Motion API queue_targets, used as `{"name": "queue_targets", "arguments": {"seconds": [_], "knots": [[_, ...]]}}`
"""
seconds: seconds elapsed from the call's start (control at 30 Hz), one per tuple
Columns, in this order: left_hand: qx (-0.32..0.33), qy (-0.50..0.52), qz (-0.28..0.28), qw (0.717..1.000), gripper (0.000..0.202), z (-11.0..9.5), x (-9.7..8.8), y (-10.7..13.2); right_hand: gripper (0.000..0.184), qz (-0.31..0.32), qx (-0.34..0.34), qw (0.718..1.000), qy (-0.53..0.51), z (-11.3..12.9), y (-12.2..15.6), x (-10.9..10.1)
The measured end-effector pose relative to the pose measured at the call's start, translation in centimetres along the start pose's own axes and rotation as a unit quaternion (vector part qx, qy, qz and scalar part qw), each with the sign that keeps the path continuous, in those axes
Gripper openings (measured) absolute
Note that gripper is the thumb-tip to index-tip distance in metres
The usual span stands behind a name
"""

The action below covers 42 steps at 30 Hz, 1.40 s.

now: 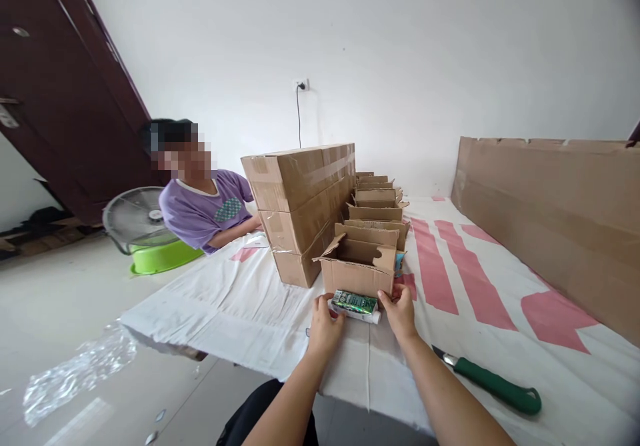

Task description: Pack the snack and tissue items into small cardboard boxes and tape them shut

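Note:
An open cardboard box [357, 278] stands on the cloth-covered table in front of me, its flaps up. A small green and white pack [354, 303] with a round white end lies along its near side. My left hand [325, 326] is closed, with thumb and fingers around the pack's left end. At the box's lower right corner, the thumb and fingers of my right hand [399, 309] pinch the cardboard, close to the pack's white end. A bit of something blue [399, 264] shows at the box's right side.
Taped cartons [305, 213] are stacked on the left. More open boxes [377, 196] line up behind mine. A green-handled knife [495, 383] lies at right, blade towards my forearm. A tall cardboard panel [540, 213] stands beyond. A person in purple [205, 209] sits across, left.

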<state>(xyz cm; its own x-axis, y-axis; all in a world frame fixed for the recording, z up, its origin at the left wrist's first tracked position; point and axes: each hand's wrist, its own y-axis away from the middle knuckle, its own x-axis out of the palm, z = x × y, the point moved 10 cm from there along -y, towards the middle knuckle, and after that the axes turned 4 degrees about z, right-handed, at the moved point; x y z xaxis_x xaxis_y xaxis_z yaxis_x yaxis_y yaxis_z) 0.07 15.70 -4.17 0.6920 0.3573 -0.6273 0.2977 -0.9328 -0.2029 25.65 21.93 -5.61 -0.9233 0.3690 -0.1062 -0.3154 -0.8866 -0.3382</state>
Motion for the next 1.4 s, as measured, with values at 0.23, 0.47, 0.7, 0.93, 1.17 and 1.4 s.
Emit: {"name": "queue_targets", "arguments": {"seconds": [0.23,0.47,0.7,0.93,1.17,1.4], "knots": [[0.042,0.021,0.032,0.998,0.029,-0.6,0.8,0.5,0.043,0.027,0.015,0.999,-0.018,-0.2,0.0,0.2],[0.048,0.014,0.047,0.998,0.036,-1.0,1.1,0.7,0.047,0.031,0.031,0.999,-0.026,-0.8,-0.3,0.4],[0.047,0.022,0.043,0.998,0.036,-1.0,1.1,0.9,0.047,0.034,0.039,0.998,-0.021,-1.0,-0.3,0.4],[0.044,0.032,0.029,0.998,0.038,-1.0,1.0,0.9,0.049,0.042,0.034,0.998,-0.02,-1.0,-0.3,0.6],[0.049,0.054,0.022,0.997,0.035,-0.6,1.0,0.9,0.045,0.04,0.01,0.999,-0.011,-0.7,0.0,0.6],[0.058,0.072,0.025,0.995,0.032,-0.5,1.1,0.6,0.076,0.02,-0.021,1.0,0.007,-1.6,-1.3,0.6]]}}
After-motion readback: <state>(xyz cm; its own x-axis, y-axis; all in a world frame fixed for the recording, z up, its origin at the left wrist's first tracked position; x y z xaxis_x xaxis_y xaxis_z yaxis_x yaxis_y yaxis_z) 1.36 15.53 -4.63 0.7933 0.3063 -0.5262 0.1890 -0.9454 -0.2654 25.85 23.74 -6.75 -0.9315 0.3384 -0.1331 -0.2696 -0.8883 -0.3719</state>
